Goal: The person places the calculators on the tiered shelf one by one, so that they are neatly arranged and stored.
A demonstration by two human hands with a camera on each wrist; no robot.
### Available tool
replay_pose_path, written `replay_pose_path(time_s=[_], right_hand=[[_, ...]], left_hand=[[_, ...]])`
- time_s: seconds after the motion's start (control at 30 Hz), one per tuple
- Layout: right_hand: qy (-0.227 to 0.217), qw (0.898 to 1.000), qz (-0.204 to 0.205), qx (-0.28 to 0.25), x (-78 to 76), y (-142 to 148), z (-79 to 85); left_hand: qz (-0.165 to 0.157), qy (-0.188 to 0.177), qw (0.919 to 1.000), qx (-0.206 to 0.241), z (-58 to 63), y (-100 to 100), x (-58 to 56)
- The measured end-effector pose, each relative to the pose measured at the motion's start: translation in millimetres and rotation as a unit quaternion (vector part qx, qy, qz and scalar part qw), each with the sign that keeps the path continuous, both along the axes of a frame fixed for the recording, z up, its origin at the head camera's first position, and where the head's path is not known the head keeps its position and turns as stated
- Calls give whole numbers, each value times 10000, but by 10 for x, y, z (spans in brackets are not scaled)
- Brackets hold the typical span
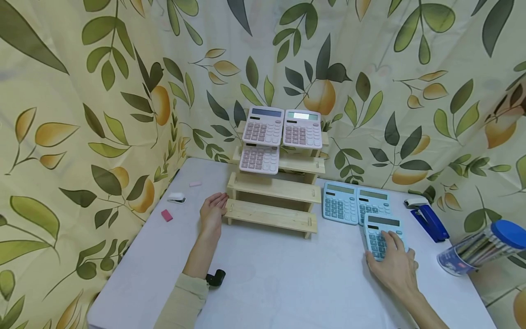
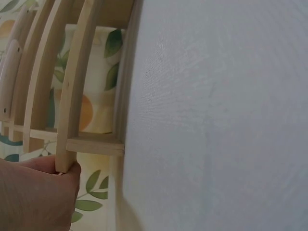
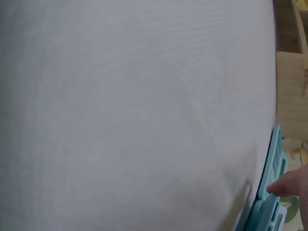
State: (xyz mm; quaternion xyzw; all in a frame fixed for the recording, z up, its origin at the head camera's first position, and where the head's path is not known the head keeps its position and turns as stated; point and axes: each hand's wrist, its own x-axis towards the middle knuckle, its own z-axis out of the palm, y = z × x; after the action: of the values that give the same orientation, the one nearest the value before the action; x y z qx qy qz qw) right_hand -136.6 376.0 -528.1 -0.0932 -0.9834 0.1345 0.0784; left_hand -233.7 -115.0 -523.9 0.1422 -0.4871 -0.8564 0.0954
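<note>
A stepped wooden stand (image 1: 273,214) occupies the middle of the table. My left hand (image 1: 213,214) is at the left end of its lowest step. In the left wrist view, the thumb and fingers of that hand (image 2: 41,192) pinch the end of a wooden board (image 2: 74,91). Over at the right, my right hand (image 1: 396,269) holds a light-blue calculator (image 1: 384,221), thumb along its left edge and fingers over the keys and right side. Behind it lie two more light-blue calculators (image 1: 340,203). The right wrist view catches the thumb (image 3: 285,185) against blue calculator edges (image 3: 275,151).
Pink calculators (image 1: 262,125) lean on the stand's upper steps. A blue stapler (image 1: 429,222) and a tub of pencils (image 1: 458,260) stand far right. At left lie a small white stapler (image 1: 176,197), a red eraser (image 1: 166,215) and a pale pink piece (image 1: 195,184). Patterned curtains enclose the table.
</note>
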Motion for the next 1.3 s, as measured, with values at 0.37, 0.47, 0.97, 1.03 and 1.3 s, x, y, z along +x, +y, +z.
replay_pose_path(time_s=[0.37,0.47,0.97,1.03,1.3], right_hand=[[324,9992,218,-1,12,-63,181],[391,9989,275,28,-5,-106,237],[1066,9922,641,17,-59,-309,540],[1077,9920,664,18,-65,-329,575],[1136,9908,742,5,-112,-412,696]], left_hand=[[-32,-14,10000,35,-7,-5,1],[-23,-9,10000,35,-2,-9,9],[21,10,10000,6,-9,-2,-6],[26,14,10000,-7,-9,0,-4],[5,25,10000,-44,-9,4,-7]])
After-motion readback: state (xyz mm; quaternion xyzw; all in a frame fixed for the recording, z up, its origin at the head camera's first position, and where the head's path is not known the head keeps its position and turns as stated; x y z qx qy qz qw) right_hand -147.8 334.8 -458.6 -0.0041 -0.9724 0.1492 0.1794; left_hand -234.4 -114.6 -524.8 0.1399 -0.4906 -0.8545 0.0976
